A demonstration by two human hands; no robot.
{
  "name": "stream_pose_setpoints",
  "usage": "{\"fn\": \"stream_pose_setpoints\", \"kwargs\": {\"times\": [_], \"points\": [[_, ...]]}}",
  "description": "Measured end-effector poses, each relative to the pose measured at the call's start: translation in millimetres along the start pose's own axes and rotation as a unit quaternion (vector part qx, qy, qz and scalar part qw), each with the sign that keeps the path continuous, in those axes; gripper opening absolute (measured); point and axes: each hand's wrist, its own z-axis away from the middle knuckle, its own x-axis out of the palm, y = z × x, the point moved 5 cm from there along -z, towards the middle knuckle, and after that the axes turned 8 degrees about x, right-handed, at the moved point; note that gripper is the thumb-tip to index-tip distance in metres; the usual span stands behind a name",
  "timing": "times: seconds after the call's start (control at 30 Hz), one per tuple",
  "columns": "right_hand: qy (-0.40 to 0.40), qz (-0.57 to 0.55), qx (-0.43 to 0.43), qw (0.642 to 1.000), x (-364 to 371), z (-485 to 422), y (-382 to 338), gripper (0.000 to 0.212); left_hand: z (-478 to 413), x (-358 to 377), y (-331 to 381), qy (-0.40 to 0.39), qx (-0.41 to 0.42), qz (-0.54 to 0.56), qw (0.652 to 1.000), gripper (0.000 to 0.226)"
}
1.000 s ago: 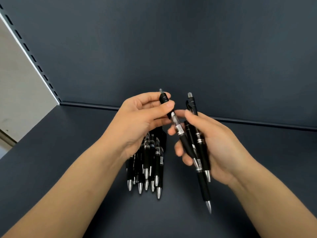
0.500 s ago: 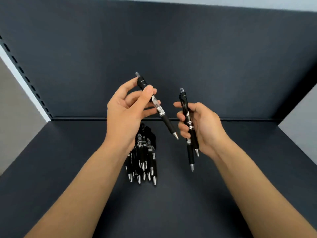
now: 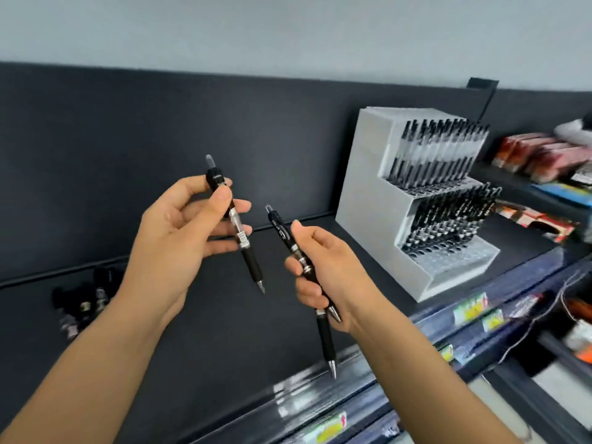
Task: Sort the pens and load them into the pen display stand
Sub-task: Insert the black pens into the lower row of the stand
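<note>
At frame centre, three pens are held.
A clear-barrelled pen (image 3: 236, 226) is pinched by the left hand (image 3: 179, 241); two black pens (image 3: 281, 230) are clasped by the right hand (image 3: 326, 274); open shelf (image 3: 224, 347) is left before the display stand (image 3: 368, 203).

- No text, number or brand can be read anywhere in view.
- On the clear-barrel pen (image 3: 236, 221), pinched in the left hand (image 3: 173, 238): a small white sticker (image 3: 242, 241) with dark barcode-like lines sits mid-barrel. Its characters are too small to read.
- On the black pen (image 3: 282, 234), gripped in the right hand (image 3: 330, 270): white print runs along the upper barrel, just above the thumb. It is unreadable.
- On the shelf-edge tags (image 3: 470, 308), below and right of the right hand: green and yellow print, blurred.
</note>
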Motion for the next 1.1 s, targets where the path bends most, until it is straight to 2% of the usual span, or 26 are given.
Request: {"fn": "stream_pose_setpoints", "kwargs": {"times": [0.07, 0.2, 0.37, 0.47, 0.53, 0.67, 0.77, 0.87, 1.1], "points": [[-0.013, -0.005, -0.030, 0.999, -30, 15, -10, 0.033, 5, 36, 2, -0.020, 0.011, -0.014, 1.000, 0.016], [-0.050, -0.015, -0.060, 0.997, -102, 36, -31, 0.023, 15, 113, -6, -0.043, 0.022, -0.030, 0.998, 0.018], [-0.007, 0.000, -0.101, 0.995, -203, 57, -54, 0.026, 30, 212, -25, -0.066, 0.026, -0.046, 0.996, 0.020], [-0.008, 0.013, -0.113, 0.993, -251, 67, -74, 0.026, 36, 261, -32, -0.057, 0.034, -0.061, 0.996, 0.036], [-0.011, 0.038, -0.133, 0.990, -274, 70, -85, 0.025, 35, 284, -35, -0.047, 0.047, -0.070, 0.995, 0.037], [0.020, 0.115, -0.181, 0.977, -301, 68, -96, 0.025, 26, 312, -43, -0.020, 0.053, -0.065, 0.996, 0.031], [0.023, 0.103, -0.171, 0.980, -311, 61, -98, 0.022, 15, 322, -48, -0.006, 0.056, -0.067, 0.996, 0.037], [0.012, 0.079, -0.168, 0.983, -316, 53, -99, 0.021, 1, 328, -55, 0.005, 0.068, -0.067, 0.995, 0.024], [0.024, 0.068, -0.225, 0.972, -339, 36, -108, 0.019, -14, 342, -77, 0.011, 0.110, -0.104, 0.988, 0.027]]}}
